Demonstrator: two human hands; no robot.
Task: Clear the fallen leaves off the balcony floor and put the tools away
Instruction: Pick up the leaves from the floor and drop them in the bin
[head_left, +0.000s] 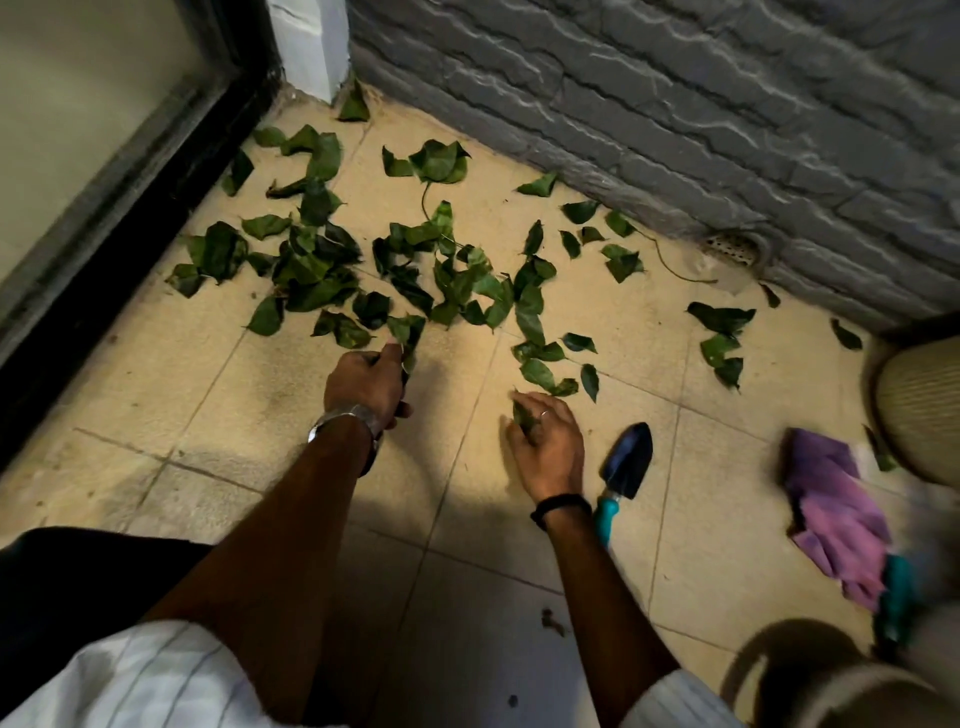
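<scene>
Green fallen leaves (322, 265) lie scattered over the tiled balcony floor (457, 561), thickest between the dark door frame (104, 223) at left and the grey brick wall (675, 104). The left hand (366, 384) has its grip clenched round a bunch of leaves at the near edge of the pile, while the right hand (545, 441) curls its fingers onto a single leaf (522, 415) against the tiles. Just right of that wrist lies a trowel (626, 467) with a teal handle, and farther right a purple cloth (836, 514) beside a ribbed pale pot (919, 410).
</scene>
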